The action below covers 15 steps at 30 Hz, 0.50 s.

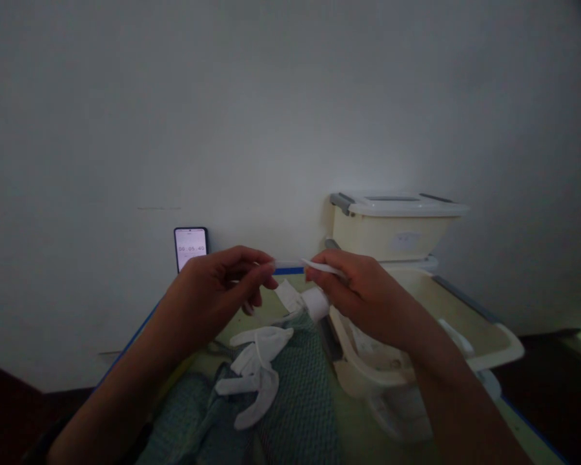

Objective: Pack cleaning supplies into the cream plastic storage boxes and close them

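A thin white strip runs level between my two hands, above the table. My left hand pinches its left end between thumb and fingertips. On the other side, my right hand grips a thicker white, slightly bent end between thumb and forefinger. A pale loop shows under my left fingers; I cannot make out whether it joins the strip. Below my hands, several white curved, finger-like pieces lie on a green textured cloth. A small white cylinder is just under my right hand, partly hidden.
A phone with a running-time display leans against the wall at the back left. To the right stands an open cream bin with white items inside. Behind it, a lidded cream box is stacked. The table has a blue edge.
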### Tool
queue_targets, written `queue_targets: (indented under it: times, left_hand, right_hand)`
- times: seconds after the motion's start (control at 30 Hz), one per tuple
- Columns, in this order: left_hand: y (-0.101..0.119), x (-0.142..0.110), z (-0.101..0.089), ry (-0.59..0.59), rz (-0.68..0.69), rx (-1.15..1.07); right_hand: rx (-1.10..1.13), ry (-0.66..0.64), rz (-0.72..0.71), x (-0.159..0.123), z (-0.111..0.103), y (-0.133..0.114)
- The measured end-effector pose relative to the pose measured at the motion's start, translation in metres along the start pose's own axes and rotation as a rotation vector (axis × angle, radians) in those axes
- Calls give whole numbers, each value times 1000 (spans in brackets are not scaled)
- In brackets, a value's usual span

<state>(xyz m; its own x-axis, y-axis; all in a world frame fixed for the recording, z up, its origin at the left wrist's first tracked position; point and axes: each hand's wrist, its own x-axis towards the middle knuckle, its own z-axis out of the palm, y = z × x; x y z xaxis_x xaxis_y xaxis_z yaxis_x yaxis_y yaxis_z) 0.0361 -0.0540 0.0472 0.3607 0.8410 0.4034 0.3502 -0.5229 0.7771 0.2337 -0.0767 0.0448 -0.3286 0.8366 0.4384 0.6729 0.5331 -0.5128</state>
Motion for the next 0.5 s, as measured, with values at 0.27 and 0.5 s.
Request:
queue_targets:
  times: [0.27, 0.5]
  left_hand:
    - [3, -4, 2, 8, 26, 119]
    - [4, -5, 1, 12, 21, 52]
  right_hand:
    - [-29, -28, -3, 0, 1, -2]
    - [305, -173, 118, -2, -3, 4]
